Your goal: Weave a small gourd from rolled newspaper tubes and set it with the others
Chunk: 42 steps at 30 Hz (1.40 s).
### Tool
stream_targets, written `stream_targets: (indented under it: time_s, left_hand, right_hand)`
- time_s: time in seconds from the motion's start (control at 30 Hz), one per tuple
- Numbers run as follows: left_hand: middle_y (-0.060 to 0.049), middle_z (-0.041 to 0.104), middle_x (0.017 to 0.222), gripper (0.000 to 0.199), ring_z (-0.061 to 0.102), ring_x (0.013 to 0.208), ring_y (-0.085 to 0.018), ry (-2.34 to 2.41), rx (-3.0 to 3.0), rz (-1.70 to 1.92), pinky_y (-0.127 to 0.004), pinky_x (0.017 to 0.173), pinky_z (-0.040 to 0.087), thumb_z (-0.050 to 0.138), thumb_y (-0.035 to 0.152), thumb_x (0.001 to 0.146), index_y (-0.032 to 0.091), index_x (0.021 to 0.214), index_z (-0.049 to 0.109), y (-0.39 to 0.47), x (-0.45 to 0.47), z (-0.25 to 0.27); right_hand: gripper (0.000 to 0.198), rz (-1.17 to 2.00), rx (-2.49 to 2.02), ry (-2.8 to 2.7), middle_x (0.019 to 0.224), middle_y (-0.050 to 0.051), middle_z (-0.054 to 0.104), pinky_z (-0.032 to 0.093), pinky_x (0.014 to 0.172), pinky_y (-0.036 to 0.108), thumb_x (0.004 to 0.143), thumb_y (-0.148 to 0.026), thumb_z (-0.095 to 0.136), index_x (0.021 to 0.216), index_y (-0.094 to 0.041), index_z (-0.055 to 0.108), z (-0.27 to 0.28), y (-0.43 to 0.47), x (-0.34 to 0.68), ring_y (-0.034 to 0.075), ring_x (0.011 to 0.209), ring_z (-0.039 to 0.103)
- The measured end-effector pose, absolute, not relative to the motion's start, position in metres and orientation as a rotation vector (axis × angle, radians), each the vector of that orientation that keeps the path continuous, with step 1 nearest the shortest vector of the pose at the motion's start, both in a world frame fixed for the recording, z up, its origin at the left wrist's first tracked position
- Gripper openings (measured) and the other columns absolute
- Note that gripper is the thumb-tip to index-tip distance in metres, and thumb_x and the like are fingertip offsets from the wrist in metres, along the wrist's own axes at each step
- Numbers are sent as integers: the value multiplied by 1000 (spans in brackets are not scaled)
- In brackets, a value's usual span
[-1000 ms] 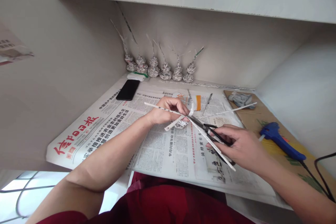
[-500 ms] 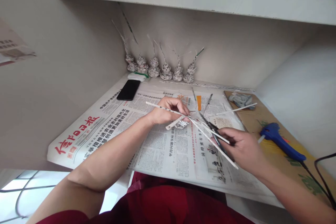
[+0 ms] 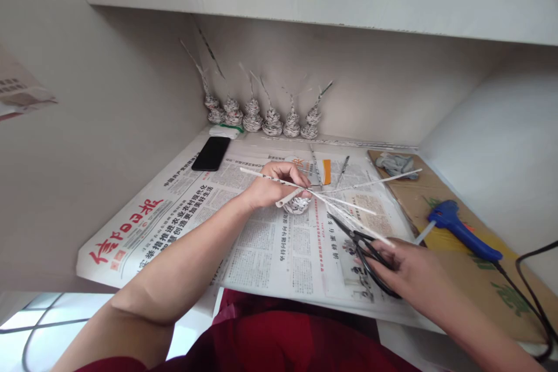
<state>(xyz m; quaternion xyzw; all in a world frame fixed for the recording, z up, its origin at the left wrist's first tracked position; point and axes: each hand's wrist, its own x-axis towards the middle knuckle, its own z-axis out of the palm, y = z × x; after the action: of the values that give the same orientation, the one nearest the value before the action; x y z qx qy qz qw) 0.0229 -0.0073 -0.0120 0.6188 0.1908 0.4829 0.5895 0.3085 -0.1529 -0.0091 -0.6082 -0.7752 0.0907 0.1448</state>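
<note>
My left hand is closed on a woven paper piece, a small rounded body of rolled newspaper strips. Several thin paper sticks fan out from its top, mostly to the right. My fingers pinch where the sticks meet, so that spot is partly hidden. Black-handled scissors are in my right hand, with fingers through the handles. Their blades point up and left, below the sticks and apart from the woven body. One stick's end reaches close to my right fingers; I cannot tell if they touch.
Newspaper sheets cover the table. A black phone lies at the left. Several woven paper gourds line the back wall. To the right, a blue glue gun and a crumpled grey cloth rest on cardboard.
My right hand has moved down and slightly right with the scissors, whose blades have left the sticks. My left hand keeps its grip on the woven piece.
</note>
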Motion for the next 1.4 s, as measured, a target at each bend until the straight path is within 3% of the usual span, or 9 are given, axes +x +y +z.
stream_targets:
  time_s: [0.2, 0.3, 0.5, 0.83, 1.0, 1.1, 1.2, 1.4]
  left_hand:
    - [-9, 74, 82, 33, 70, 78, -17, 548, 1464, 1107, -30, 72, 54, 92, 23, 58, 10, 69, 63, -10, 21, -8]
    - [-9, 74, 82, 33, 70, 77, -17, 555, 1466, 1094, -30, 72, 54, 92, 23, 58, 10, 69, 63, -12, 21, -6]
    - [-8, 74, 83, 34, 69, 79, -16, 567, 1524, 1065, -28, 73, 54, 92, 25, 58, 11, 72, 65, -13, 22, -6]
    - [-7, 74, 82, 31, 70, 80, -17, 503, 1535, 1049, -28, 74, 56, 92, 24, 59, 12, 72, 66, -15, 21, -6]
    - [-8, 75, 83, 24, 70, 81, -17, 557, 1575, 1043, -27, 74, 56, 90, 22, 62, 13, 71, 69, -18, 21, -1]
    - [-7, 75, 83, 22, 70, 82, -18, 571, 1581, 1024, -27, 74, 57, 89, 21, 63, 15, 72, 70, -18, 20, 1]
    - [-5, 75, 83, 20, 70, 84, -19, 559, 1587, 1025, -28, 75, 57, 88, 21, 64, 18, 71, 71, -19, 20, 2]
    - [-7, 75, 84, 24, 70, 83, -18, 576, 1554, 1042, -29, 76, 56, 90, 21, 60, 14, 70, 69, -21, 21, 3]
  right_hand:
    - [21, 163, -1885, -2349, 80, 3, 73, 49, 62, 31, 87, -43, 60, 88, -24, 69, -21, -163, 309, 22, 70, 70]
    - [26, 143, -1912, -2322, 90, 5, 76, 54, 67, 34, 87, -43, 62, 102, -24, 70, -27, -166, 310, 25, 77, 73]
    - [30, 148, -1767, -2329, 108, 8, 77, 59, 80, 37, 91, -42, 60, 113, -24, 71, -32, -176, 312, 26, 94, 75]
    - [28, 248, -1579, -2269, 101, 6, 78, 60, 81, 34, 91, -29, 60, 116, -26, 72, -27, -184, 315, 22, 89, 74]
    - [24, 224, -1500, -2252, 108, 7, 75, 56, 91, 34, 96, -27, 54, 113, -24, 71, -7, -189, 321, 20, 101, 69]
    - [26, -87, -1780, -2072, 108, 10, 75, 54, 93, 42, 95, -32, 52, 110, -20, 70, 2, -184, 348, 26, 102, 69]
    - [36, -368, -2153, -1895, 112, 18, 73, 52, 94, 50, 91, -28, 50, 119, -12, 66, 5, -175, 385, 35, 107, 67]
    - [54, -412, -2452, -1845, 104, 24, 73, 51, 84, 48, 81, -17, 50, 133, -4, 55, -12, -144, 438, 37, 92, 70]
